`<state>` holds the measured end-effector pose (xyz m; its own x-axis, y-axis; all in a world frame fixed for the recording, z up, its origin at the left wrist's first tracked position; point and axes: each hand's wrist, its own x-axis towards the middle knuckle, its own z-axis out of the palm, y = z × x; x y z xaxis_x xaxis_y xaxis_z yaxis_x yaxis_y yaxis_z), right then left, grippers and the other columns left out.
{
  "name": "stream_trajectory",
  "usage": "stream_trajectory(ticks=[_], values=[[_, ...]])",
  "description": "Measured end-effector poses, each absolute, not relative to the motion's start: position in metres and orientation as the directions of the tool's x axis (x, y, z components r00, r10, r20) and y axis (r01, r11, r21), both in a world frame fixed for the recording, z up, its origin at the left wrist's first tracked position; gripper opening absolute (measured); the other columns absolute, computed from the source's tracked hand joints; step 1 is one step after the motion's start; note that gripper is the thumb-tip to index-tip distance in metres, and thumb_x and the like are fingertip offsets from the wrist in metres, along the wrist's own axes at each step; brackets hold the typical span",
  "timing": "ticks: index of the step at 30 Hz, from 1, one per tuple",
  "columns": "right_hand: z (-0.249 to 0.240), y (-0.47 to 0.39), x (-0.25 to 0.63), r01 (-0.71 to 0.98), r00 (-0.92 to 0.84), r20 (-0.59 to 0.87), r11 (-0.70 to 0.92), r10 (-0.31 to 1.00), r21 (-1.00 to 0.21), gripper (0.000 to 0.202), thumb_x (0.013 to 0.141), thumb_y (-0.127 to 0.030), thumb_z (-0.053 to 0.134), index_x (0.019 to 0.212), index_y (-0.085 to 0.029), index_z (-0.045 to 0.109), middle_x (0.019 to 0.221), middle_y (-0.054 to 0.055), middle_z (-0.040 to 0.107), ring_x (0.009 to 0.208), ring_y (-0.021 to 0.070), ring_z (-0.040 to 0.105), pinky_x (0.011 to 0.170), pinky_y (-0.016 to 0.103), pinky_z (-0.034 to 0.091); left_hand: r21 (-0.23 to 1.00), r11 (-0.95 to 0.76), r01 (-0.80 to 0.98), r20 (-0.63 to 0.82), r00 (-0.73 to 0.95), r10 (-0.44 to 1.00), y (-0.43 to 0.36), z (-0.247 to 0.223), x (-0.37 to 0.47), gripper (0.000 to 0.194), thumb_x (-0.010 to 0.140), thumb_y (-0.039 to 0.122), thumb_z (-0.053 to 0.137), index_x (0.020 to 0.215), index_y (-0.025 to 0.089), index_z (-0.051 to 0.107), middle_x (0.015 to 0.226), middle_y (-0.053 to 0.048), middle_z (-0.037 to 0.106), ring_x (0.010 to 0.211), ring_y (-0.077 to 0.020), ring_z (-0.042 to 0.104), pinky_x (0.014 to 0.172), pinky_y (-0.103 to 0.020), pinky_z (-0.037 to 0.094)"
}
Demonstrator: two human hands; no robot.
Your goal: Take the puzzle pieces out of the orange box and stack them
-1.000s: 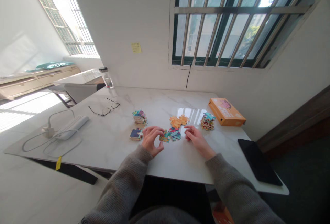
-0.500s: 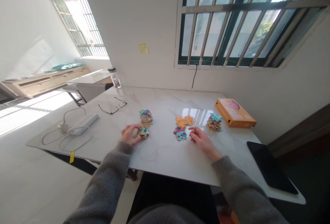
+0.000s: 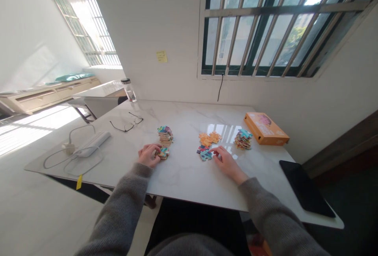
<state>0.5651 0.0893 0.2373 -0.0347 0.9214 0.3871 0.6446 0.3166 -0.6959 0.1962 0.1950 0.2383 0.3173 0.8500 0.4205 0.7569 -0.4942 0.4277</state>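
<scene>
My left hand curls thumb and fingers around the near side of a short stack of puzzle pieces. Right behind it rises a taller stack of puzzle pieces. My right hand reaches in from the right, fingers partly stretched, with the index fingertip at the edge of some blue-and-red puzzle pieces. Whether it touches them I cannot tell. Orange puzzle pieces lie just beyond those. A third stack of puzzle pieces leans to the right of my right hand.
An orange box lies at the back right, and a black tablet at the right edge. Glasses, a power strip with its cable, and a clear bottle occupy the table's left side.
My right hand has moved slightly left, up to the blue-and-red puzzle pieces. My left hand stays at the short stack. The whole view has shifted a little.
</scene>
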Motion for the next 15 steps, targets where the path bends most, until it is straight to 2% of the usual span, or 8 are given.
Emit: stream_trajectory(ticks=[4,8,11,15], values=[[0.235,0.090,0.564,0.686,-0.154,0.454,0.426,0.877,-0.590,0.035,0.089,-0.016,0.053,0.121,-0.025,0.061,0.121,0.008,0.061,0.115,0.0249,0.054,0.103,0.045,0.044,0.378,-0.574,0.727,0.535,0.335,0.776,0.192,0.243,0.198,0.019,0.071,0.015,0.052,0.086,0.022,0.061,0.122,-0.004,0.065,0.113,-0.0283,0.053,0.095,-0.044,0.040],[0.233,0.091,0.565,0.693,-0.200,0.469,0.463,0.860,-0.553,0.042,0.092,-0.013,0.048,0.131,-0.028,0.056,0.133,0.006,0.059,0.123,0.0247,0.050,0.108,0.048,0.040,0.283,-0.647,0.708,0.621,0.380,0.686,0.172,0.249,0.222,0.015,0.077,0.014,0.052,0.087,0.022,0.061,0.108,-0.005,0.068,0.105,-0.0271,0.055,0.091,-0.043,0.040],[0.234,0.092,0.565,0.689,-0.200,0.479,0.470,0.855,-0.551,0.042,0.093,-0.013,0.048,0.132,-0.027,0.056,0.132,0.006,0.060,0.122,0.0244,0.050,0.108,0.048,0.040,0.234,-0.742,0.629,0.583,0.519,0.624,0.151,0.251,0.258,0.017,0.080,0.016,0.055,0.093,0.023,0.061,0.104,-0.004,0.069,0.102,-0.0258,0.055,0.090,-0.042,0.039],[0.236,0.091,0.565,0.685,-0.156,0.485,0.448,0.860,-0.575,0.039,0.092,-0.012,0.050,0.127,-0.026,0.058,0.124,0.007,0.062,0.117,0.0248,0.052,0.105,0.047,0.042,0.243,-0.791,0.562,0.435,0.666,0.607,0.142,0.255,0.309,0.020,0.082,0.022,0.060,0.102,0.024,0.062,0.105,-0.004,0.068,0.102,-0.0251,0.056,0.089,-0.041,0.039]])
